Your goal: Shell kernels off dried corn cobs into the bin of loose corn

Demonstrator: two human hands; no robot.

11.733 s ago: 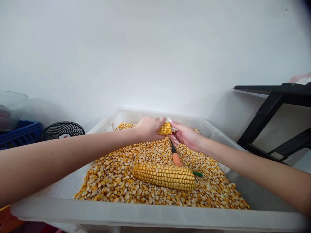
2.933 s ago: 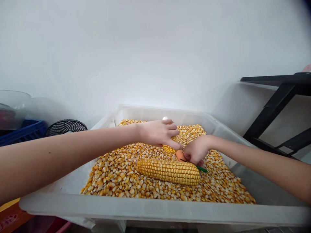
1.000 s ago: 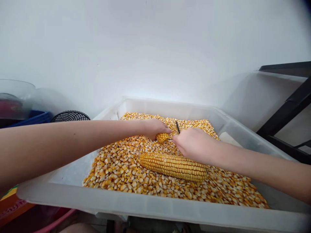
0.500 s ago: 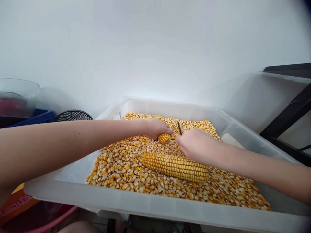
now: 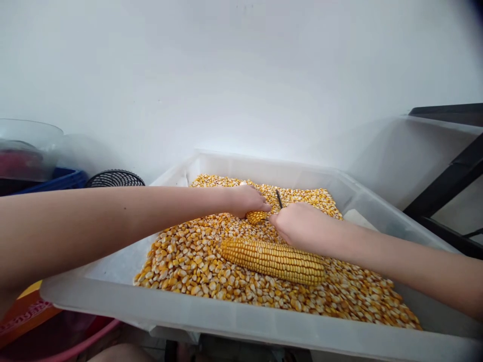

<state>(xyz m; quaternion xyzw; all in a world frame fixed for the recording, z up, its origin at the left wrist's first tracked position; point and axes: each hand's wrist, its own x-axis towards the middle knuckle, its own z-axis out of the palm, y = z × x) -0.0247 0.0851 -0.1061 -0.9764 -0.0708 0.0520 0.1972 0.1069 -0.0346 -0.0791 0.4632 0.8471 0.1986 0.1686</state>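
My left hand (image 5: 249, 199) is closed around an ear of corn (image 5: 256, 217), and most of that ear is hidden behind the fingers. Just right of it, my right hand (image 5: 294, 221) grips a thin dark tool (image 5: 279, 199). One dark length sticks up beyond the fist, and a fine tip meets the kernels of the held ear. Its exact kind cannot be made out. Nearer to me a large whole ear of corn (image 5: 273, 259) lies on a thick bed of loose corn kernels (image 5: 181, 261). The translucent plastic bin (image 5: 241, 317) holds all of this.
A white wall (image 5: 241, 85) rises behind the bin. At left are a black wire basket (image 5: 115, 178), a blue container (image 5: 70, 179) and a clear tub (image 5: 30, 130). A pink basin (image 5: 90, 342) and an orange box (image 5: 30, 314) sit below. A black frame (image 5: 445, 176) stands at right.
My left hand has turned slightly over the held ear, covering a bit more of it. The tool tip stays at that ear; the large ear has not moved.
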